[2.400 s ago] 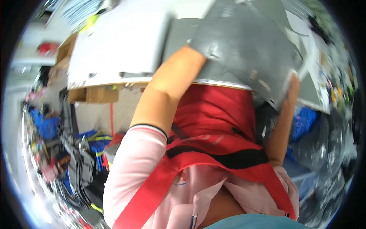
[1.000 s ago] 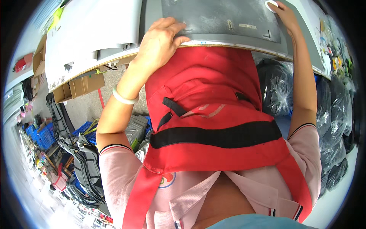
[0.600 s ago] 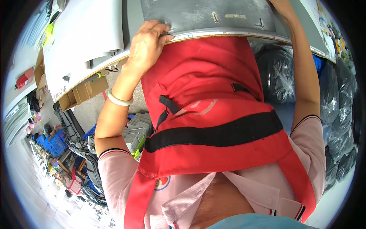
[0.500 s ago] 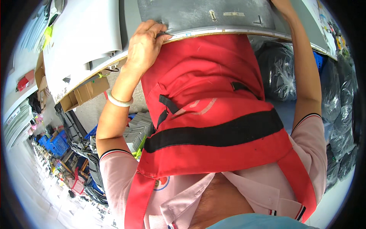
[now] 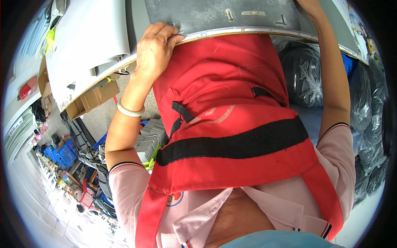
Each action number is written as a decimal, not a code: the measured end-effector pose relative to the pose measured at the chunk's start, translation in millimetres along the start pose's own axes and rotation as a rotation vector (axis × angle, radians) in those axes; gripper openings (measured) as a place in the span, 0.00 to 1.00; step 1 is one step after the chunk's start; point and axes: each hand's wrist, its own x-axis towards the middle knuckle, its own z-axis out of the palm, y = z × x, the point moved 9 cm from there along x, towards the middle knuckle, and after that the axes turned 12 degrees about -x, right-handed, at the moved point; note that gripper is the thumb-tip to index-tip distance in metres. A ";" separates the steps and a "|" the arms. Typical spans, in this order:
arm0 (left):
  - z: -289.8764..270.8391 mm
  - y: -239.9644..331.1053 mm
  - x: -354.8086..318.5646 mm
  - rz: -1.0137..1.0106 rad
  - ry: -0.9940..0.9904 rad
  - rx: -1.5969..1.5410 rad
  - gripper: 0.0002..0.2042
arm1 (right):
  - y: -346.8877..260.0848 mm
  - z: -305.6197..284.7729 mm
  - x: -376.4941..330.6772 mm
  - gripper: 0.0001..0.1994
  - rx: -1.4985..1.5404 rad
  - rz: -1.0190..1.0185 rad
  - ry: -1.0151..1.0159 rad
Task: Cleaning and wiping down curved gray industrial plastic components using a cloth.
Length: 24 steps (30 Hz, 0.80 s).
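Observation:
A dark grey sheet (image 5: 198, 16), scuffed and marked with tape pieces, lies at the far edge of the view on the worktable (image 5: 233, 30). At its near left corner rests my left hand (image 5: 156, 48), fingers curled and thumb pointing right along the table's front edge. Anything between those fingers is hidden. My right hand (image 5: 307, 5) touches or hovers by the sheet's right side; the top of the picture cuts it off, so its fingers hardly show. A pale bangle (image 5: 130, 110) circles my left wrist.
White sheets (image 5: 89, 37) with curled edges cover the table's left part. Beneath stand a cardboard box (image 5: 94, 99) and stacked grey pieces (image 5: 152, 136). Clear plastic bags (image 5: 304, 76) of dark material and a blue crate (image 5: 347, 64) sit at right. My red apron (image 5: 223, 82) reaches the table edge.
The whole view has shifted very slightly. My left hand keeps its curled pose at the sheet's corner, and my right hand stays at the top edge.

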 end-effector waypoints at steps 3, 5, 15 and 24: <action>2.6 4.0 3.3 0.059 0.003 0.001 0.09 | -0.6 -4.2 -0.7 0.15 -0.015 -0.006 0.014; 0.1 2.9 2.4 0.082 0.010 0.002 0.09 | -4.7 -8.1 0.0 0.16 -0.057 -0.014 0.040; -0.8 0.3 5.0 0.024 -0.029 -0.061 0.09 | -8.4 -1.6 -2.3 0.18 -0.126 0.019 0.020; 1.4 -8.7 3.7 -0.042 -0.020 -0.142 0.09 | -1.6 -0.4 1.2 0.18 -0.074 0.001 0.043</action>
